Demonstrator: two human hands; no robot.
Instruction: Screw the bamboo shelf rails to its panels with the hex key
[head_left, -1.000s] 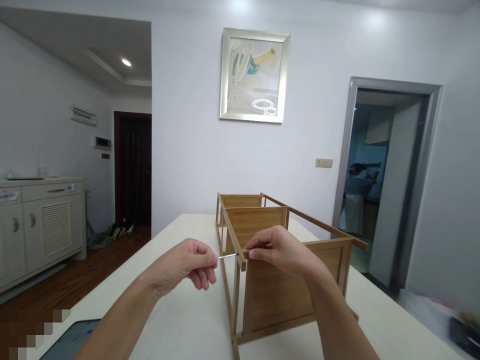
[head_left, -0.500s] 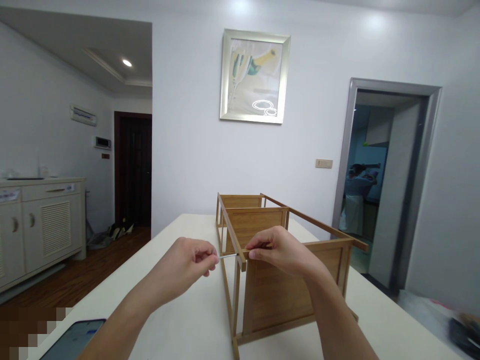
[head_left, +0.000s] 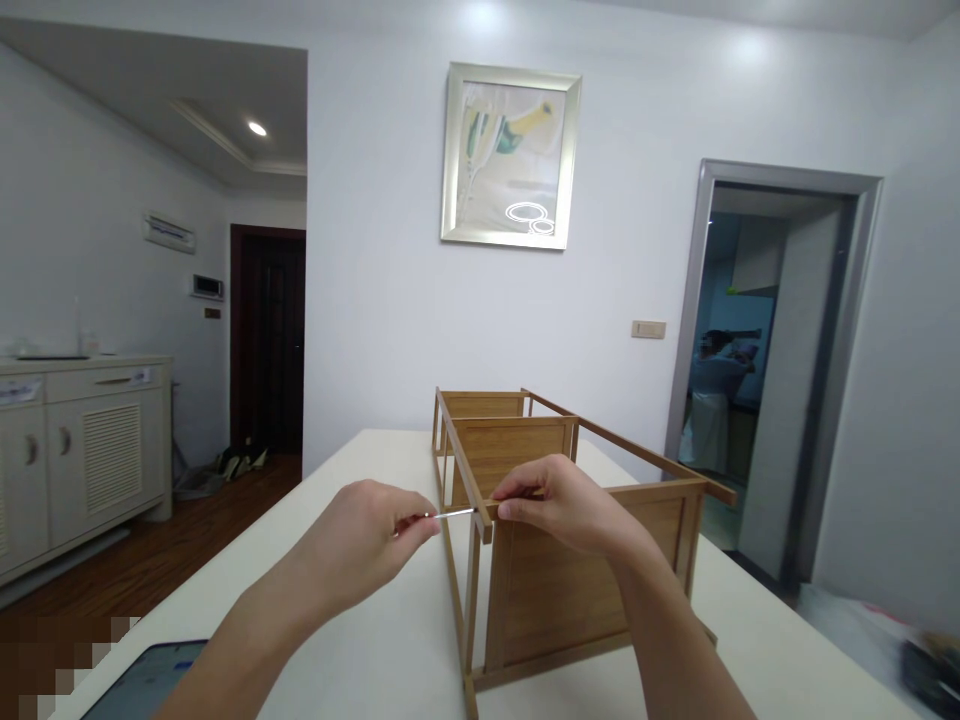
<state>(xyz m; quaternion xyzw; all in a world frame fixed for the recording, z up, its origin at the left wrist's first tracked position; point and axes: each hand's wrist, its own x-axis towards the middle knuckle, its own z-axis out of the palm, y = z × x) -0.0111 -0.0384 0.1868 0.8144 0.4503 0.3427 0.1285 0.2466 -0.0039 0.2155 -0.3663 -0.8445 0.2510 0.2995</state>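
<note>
A framed picture hangs on the white wall, with a switch plate lower down beside a grey-framed doorway. At left, a louvred cabinet stands on brown wooden flooring near a dark door, and a round ceiling light glows above.

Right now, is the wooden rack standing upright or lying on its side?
The wooden rack lies on its side: its panels stand on edge, and its long posts run along the table instead of rising from it.
</note>
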